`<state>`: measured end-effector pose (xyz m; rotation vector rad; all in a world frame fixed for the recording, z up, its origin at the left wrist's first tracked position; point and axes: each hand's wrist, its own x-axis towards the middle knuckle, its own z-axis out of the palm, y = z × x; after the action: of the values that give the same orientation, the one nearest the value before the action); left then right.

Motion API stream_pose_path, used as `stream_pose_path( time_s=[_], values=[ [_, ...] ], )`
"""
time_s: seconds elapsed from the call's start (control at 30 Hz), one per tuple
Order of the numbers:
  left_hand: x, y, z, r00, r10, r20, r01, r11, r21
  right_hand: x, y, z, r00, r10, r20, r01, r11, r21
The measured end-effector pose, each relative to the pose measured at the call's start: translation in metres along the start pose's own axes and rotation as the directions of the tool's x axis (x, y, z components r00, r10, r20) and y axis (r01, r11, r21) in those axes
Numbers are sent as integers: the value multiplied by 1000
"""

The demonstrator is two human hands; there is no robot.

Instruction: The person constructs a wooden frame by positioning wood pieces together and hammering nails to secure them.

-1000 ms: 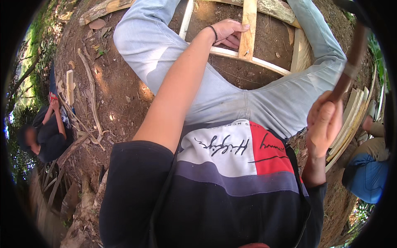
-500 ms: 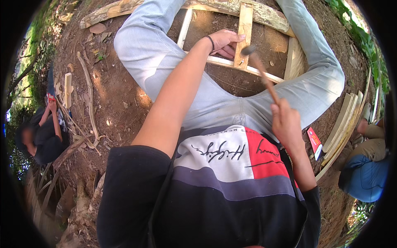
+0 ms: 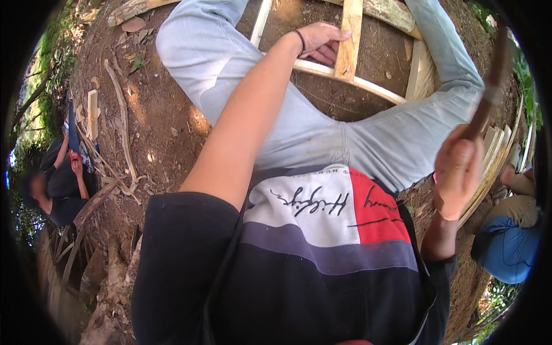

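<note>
hammer (image 3: 483, 112) swung back up, right hand (image 3: 460, 164) wrapped tight round it | left hand (image 3: 320, 43) half-curled, holding slat (image 3: 348, 60) | dirt ground (image 3: 164, 115), greenery (image 3: 46, 69) past left edge

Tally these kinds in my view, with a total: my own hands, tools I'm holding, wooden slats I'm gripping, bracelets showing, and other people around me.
Hands: 2 (left hand, right hand)
Tools held: 1 (wooden-handled tool)
Slats gripped: 1 (wooden slat)
Bracelets: 1 (dark bracelet)
Other people: 2 (person in black, person in blue)
Total: 7
</note>
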<state>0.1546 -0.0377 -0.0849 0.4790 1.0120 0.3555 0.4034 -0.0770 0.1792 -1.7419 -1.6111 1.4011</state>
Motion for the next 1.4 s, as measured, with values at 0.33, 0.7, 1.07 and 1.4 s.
stream_pose_path(
  time_s=[0.33, 0.7, 1.07, 1.4],
  values=[
    [4, -4, 0, 999, 4, 34, -2, 999, -39, -2, -15, 19, 984, 14, 178, 55, 925, -377],
    [6, -3, 1, 997, -15, 81, 21, 997, -78, -8, 8, 5, 996, -89, -28, 91, 991, 97],
    [7, -5, -1, 998, 20, 55, -17, 999, -42, -2, 0, -1, 992, -62, -107, 82, 977, 197],
    [10, -5, 1, 997, 3, 73, 2, 997, -73, -23, 38, 22, 1000, 5, 18, 0, 962, -273]
  ],
)
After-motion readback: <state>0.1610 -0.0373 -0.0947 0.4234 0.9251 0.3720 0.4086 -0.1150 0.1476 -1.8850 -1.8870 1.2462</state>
